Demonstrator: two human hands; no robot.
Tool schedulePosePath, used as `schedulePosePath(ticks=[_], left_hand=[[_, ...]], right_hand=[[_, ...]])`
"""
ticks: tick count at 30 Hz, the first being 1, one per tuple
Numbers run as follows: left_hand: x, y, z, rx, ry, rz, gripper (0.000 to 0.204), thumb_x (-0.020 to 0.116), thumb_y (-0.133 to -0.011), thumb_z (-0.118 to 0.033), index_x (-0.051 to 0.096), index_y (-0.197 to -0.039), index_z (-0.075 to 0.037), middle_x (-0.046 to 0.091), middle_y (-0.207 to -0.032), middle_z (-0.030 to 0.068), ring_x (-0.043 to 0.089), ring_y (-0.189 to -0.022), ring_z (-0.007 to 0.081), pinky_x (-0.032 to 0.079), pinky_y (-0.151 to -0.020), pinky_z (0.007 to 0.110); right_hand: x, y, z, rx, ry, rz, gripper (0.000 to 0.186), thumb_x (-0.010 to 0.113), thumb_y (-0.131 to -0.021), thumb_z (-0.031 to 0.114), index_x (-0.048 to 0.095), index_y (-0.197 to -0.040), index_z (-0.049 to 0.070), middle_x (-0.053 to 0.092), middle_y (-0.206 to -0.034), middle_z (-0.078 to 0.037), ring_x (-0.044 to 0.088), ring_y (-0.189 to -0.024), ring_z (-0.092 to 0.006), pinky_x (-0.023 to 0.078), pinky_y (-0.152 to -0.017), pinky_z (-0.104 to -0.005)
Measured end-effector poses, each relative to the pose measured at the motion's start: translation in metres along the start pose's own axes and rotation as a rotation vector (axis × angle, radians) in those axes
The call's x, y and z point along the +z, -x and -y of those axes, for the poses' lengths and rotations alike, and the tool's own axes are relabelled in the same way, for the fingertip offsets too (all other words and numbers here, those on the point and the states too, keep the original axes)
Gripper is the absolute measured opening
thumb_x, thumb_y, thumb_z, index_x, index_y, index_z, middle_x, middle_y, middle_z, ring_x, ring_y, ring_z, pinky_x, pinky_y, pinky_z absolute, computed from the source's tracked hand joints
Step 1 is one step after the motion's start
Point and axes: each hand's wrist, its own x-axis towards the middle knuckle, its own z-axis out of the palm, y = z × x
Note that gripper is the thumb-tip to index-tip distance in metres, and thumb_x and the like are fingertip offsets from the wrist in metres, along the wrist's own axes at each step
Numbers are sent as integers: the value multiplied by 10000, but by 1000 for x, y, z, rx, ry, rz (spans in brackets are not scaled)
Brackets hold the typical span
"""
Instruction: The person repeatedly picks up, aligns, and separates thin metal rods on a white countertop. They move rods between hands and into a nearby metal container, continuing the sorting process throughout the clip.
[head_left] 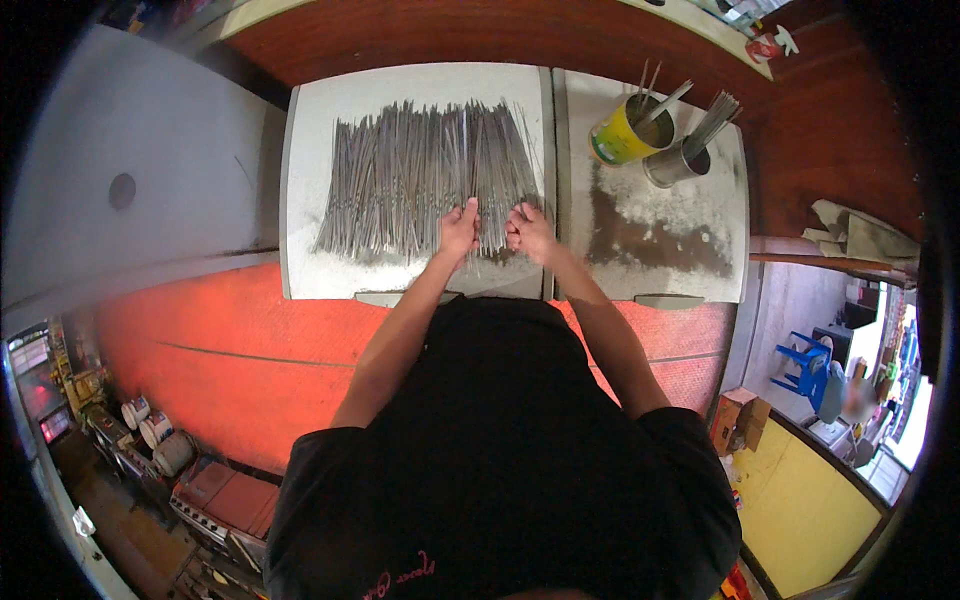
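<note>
A wide layer of thin grey metal skewers (400,180) lies side by side on a white lid (310,130), their far tips uneven. At the near ends, toward the right of the layer, my left hand (459,232) is closed with its thumb pointing away from me, pressed on some of the skewers. Just to its right, my right hand (531,233) has its fingers curled in at the layer's right edge. Skewers run up to these fingers, but what exactly it pinches is too small to make out. A few skewers at that edge lean apart from the others.
On the stained right-hand lid (720,190) stand a yellow-green can (618,140) with a few tools and a metal can (675,168) full of skewers. A folded cloth (865,235) lies far right. A red spray bottle (768,46) stands on the ledge behind.
</note>
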Motion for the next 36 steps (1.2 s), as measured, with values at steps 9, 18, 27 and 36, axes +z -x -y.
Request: schedulePosePath(ticks=[9, 18, 27, 36], left_hand=[[11, 16, -21, 225, -200, -86, 407, 665, -950, -440, 605, -769, -80, 557, -637, -26, 502, -533, 81, 400, -436, 284], [-20, 14, -22, 236, -29, -14, 440, 593, -1000, -413, 497, -749, -65, 535, -560, 37, 544, -446, 148, 436, -416, 301], [-31, 21, -9, 162, -84, -101, 451, 681, -946, -418, 449, -691, -126, 455, -533, -33, 423, -414, 85, 313, -384, 278], [-29, 24, -10, 119, -66, -133, 422, 700, -930, -421, 539, -680, -121, 480, -556, -58, 406, -455, 56, 286, -424, 263]], right_hand=[[58, 21, -69, -281, 771, -51, 287, 453, -1062, 327, 478, -985, 51, 539, -797, -59, 529, -643, -153, 474, -568, -330], [31, -16, -12, -461, 1249, -324, 314, 550, -982, 308, 669, -937, 20, 687, -953, -213, 678, -846, -382, 551, -764, -447], [18, -40, -9, -251, 1401, -458, 211, 626, -881, 234, 689, -942, 42, 694, -957, -234, 658, -928, -430, 537, -826, -494], [10, -27, 18, -207, 1223, -519, 272, 680, -833, 274, 685, -970, 40, 709, -1006, -206, 666, -986, -406, 527, -882, -451]])
